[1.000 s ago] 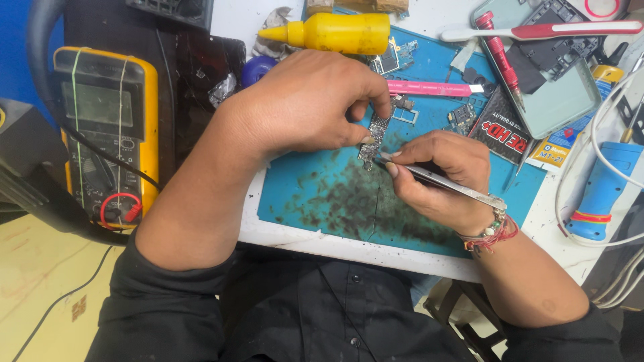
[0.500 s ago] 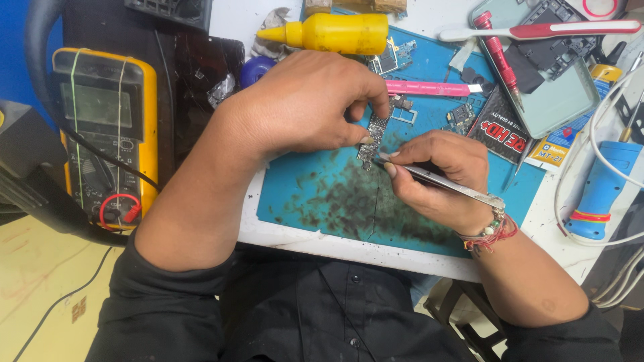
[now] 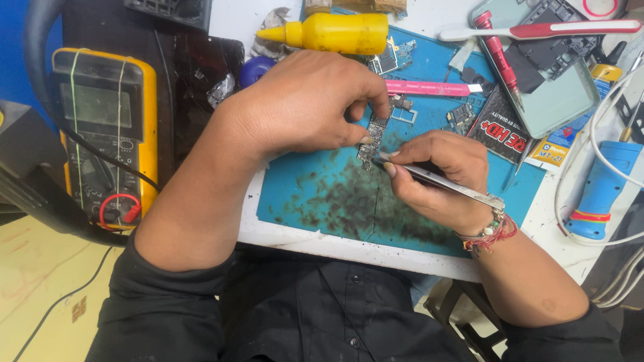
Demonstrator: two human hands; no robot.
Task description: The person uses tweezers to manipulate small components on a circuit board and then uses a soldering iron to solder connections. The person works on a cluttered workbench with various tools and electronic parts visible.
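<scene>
Over the blue work mat [image 3: 315, 201], near its middle, the left hand [image 3: 302, 107] pinches a small circuit board [image 3: 374, 137] between thumb and forefinger, the fingers [image 3: 359, 139] closed narrowly on its edge so that it stands tilted just above the mat. The right hand [image 3: 439, 177] grips a pair of metal tweezers [image 3: 436, 179], fingers wrapped tight around the shaft, and the tips touch the lower part of the board (what they meet there is too small to tell).

Judging by this, the work on the board is in mid-course: the board is out of its phone and held bare, and the mat below is heavily speckled with dark residue, which suggests a good deal of picking or scraping is already behind. Nothing is yet reassembled. An opened phone frame [image 3: 557, 74] lies at the far right of the counter, well apart from the hands, and other small board pieces [image 3: 463, 115] sit loose on the mat beyond the fingers.

A yellow squeeze bottle [image 3: 335, 32] lies on its side behind the left hand, a pink strip tool [image 3: 429, 88] just beyond the board, and a yellow multimeter [image 3: 107, 134] rests untouched to the left.
</scene>
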